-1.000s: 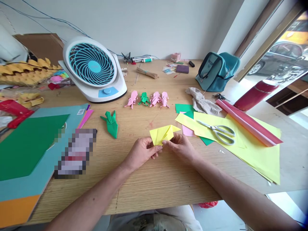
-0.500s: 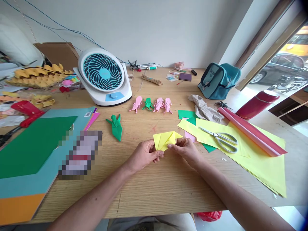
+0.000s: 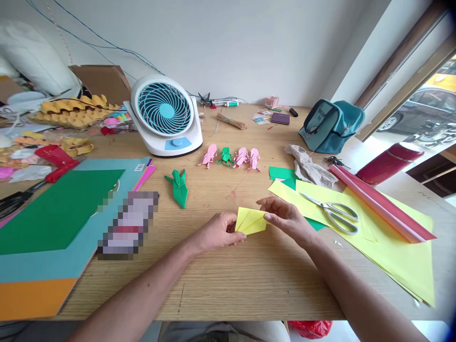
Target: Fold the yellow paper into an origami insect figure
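A small folded piece of yellow paper [image 3: 251,222] with slanting crease lines is held up over the table. My left hand [image 3: 221,231] pinches its left end, thumb in front and fingers behind. At the right edge, the thumb of my right hand [image 3: 291,219] presses on the paper; its other fingers are raised and partly extended behind. Beyond my hands lies a green folded paper figure [image 3: 180,191]. Farther back stand a small green paper figure [image 3: 225,156] and several pink paper figures [image 3: 209,156].
Scissors [image 3: 337,213] lie on yellow sheets [image 3: 399,259] at right, near a rolled red sheet [image 3: 384,204] and a red bottle [image 3: 388,164]. A fan [image 3: 166,114] stands behind. Large coloured sheets [image 3: 81,266] and a blurred-out phone-like object [image 3: 128,225] are at left.
The right-hand flap of the yellow paper now lies folded in, making its outline more compact. My right fingers have lifted and spread somewhat. The whole view has shifted slightly.
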A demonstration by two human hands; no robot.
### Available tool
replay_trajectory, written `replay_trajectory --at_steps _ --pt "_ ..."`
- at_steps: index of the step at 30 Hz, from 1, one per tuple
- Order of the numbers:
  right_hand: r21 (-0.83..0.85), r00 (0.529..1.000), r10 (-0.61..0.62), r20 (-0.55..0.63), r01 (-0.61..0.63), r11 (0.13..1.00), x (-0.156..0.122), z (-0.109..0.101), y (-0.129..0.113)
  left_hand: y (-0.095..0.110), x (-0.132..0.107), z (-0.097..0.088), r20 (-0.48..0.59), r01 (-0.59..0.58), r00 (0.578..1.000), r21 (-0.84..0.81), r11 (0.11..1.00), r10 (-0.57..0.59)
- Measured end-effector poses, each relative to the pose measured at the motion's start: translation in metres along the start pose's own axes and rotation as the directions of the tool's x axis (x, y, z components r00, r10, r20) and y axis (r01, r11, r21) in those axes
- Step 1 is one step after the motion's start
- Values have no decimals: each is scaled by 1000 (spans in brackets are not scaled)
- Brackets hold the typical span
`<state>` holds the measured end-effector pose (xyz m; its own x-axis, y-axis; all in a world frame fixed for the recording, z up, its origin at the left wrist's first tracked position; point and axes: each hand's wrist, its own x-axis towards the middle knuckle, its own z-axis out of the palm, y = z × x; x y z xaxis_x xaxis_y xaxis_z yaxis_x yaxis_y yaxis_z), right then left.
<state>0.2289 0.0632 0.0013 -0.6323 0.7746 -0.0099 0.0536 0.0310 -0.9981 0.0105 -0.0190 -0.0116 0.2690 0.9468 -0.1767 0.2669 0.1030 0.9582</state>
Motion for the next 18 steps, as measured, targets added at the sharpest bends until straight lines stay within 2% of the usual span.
replay_trajectory --at_steps 2,5,11,18 --pt "2 995 69 74 -69 998 -1 2 0 2 -2 -1 34 -19 999 49 999 18" --pt "0 990 111 84 -111 994 -2 4 1 2 -2 -3 21 -34 999 84 996 33" --pt "59 990 114 84 -119 991 -2 8 5 -2 4 -12 -164 -71 983 59 996 79" --pt "89 984 111 137 -124 988 -2 16 15 0 7 -7 -259 -104 964 -138 985 66"
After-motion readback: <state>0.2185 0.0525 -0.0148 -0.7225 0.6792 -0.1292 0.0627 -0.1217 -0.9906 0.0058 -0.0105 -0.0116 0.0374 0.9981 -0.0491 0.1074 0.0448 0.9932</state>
